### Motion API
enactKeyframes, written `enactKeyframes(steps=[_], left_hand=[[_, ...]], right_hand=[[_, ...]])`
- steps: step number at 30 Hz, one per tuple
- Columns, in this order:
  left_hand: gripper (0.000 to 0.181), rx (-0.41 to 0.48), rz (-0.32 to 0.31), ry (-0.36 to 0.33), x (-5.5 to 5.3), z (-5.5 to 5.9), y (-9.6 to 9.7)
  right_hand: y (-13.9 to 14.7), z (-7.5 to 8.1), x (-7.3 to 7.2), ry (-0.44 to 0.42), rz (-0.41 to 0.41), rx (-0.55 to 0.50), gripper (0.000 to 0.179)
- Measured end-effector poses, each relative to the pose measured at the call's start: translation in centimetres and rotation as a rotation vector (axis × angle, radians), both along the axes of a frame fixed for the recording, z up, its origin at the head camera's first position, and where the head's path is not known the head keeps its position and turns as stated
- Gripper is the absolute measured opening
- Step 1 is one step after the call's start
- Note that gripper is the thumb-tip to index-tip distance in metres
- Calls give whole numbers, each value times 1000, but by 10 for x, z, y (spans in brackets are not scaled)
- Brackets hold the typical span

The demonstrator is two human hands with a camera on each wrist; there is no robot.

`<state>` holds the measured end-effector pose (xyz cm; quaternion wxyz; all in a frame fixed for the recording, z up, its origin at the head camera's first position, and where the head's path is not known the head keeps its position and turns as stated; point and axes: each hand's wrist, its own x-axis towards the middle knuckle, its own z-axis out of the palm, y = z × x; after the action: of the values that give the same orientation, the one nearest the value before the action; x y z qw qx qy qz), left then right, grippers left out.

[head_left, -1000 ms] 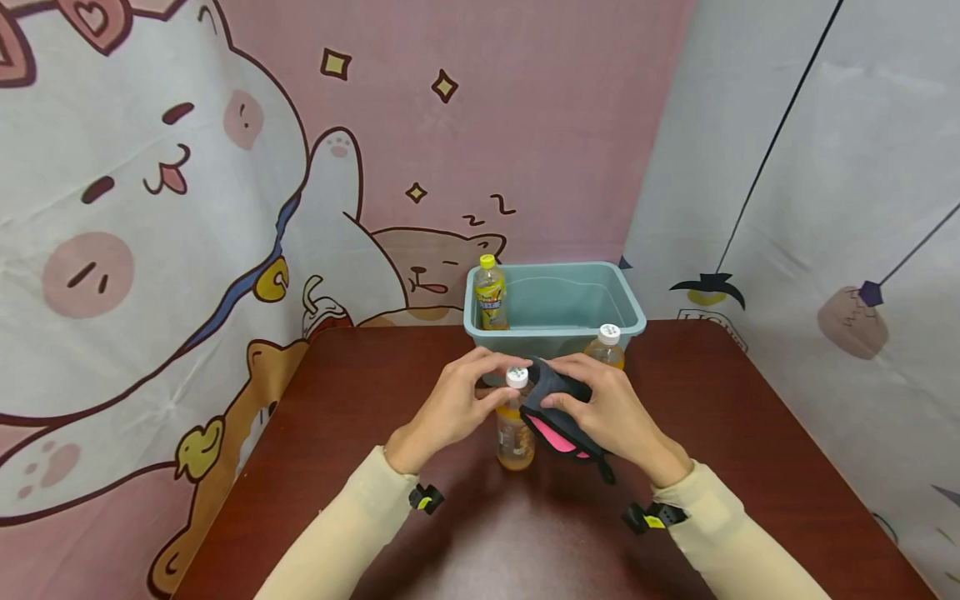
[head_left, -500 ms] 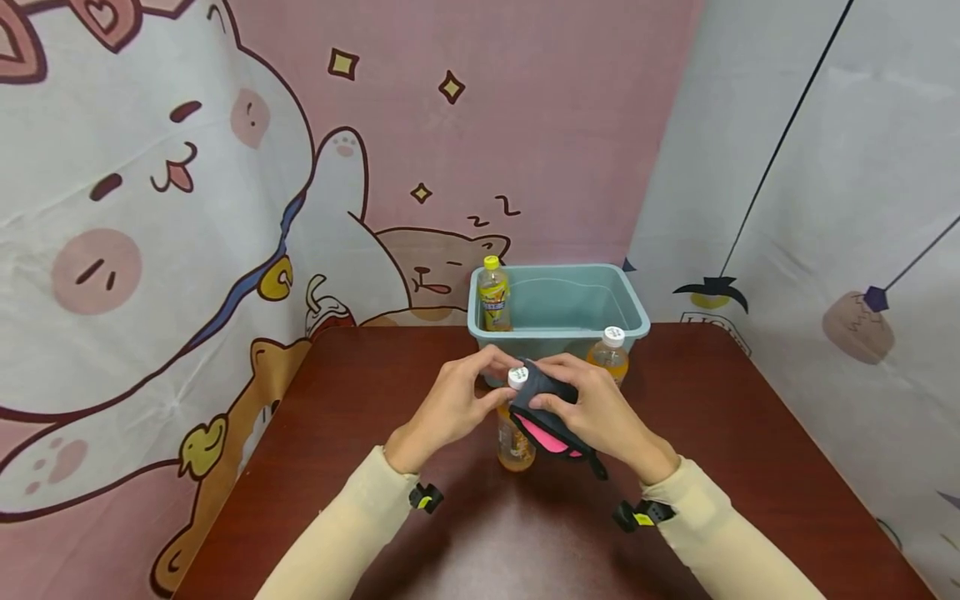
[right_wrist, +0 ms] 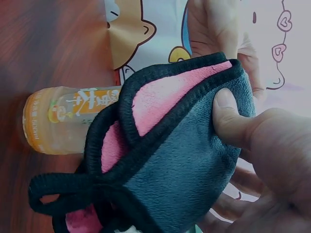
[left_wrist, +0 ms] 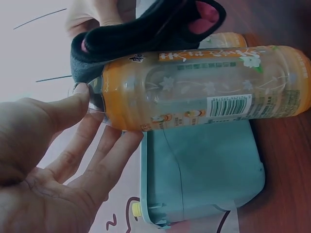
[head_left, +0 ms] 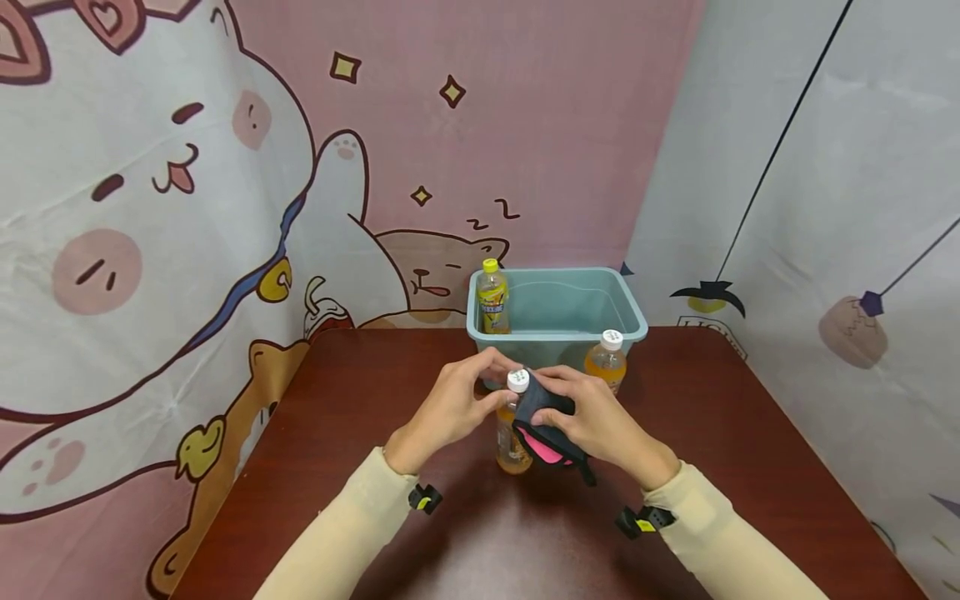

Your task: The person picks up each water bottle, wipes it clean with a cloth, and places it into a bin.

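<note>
An orange-labelled drink bottle [head_left: 512, 454] with a white cap stands upright on the table. My left hand [head_left: 450, 412] holds it at the neck, thumb on one side and fingers on the other, as the left wrist view shows. My right hand [head_left: 600, 421] grips a folded grey plush cloth [right_wrist: 189, 160] with pink lining, black edging and a black hanging loop. The cloth touches the bottle's neck and shoulder just below the cap. It hides part of the bottle's right side in the head view.
A pale blue-green plastic bin [head_left: 558, 337] stands at the back of the table [head_left: 360, 400]. Inside its left end is a yellow-capped bottle [head_left: 492, 304]. Another white-capped orange drink bottle [head_left: 606, 367] stands before the bin's right front, beyond my right hand.
My right hand has brought the cloth slightly left, closer against the held bottle's neck. The left hand stays at the neck and the bottle stays in place.
</note>
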<state>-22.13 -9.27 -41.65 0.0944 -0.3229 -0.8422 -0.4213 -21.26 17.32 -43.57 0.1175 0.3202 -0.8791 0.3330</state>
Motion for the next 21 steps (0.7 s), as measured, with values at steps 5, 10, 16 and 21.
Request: enactKeyframes(steps=[5, 10, 16, 21], left_hand=[[37, -5, 4, -4, 0, 0, 1], [38, -14, 8, -10, 0, 0, 1], [40, -16, 2, -2, 1, -1, 1], [39, -6, -3, 7, 0, -2, 2]], right_hand=[[3, -8, 1, -26, -5, -9, 67], [5, -17, 2, -50, -10, -9, 74], [6, -31, 0, -50, 4, 14, 76], [6, -49, -2, -64, 14, 58, 64]])
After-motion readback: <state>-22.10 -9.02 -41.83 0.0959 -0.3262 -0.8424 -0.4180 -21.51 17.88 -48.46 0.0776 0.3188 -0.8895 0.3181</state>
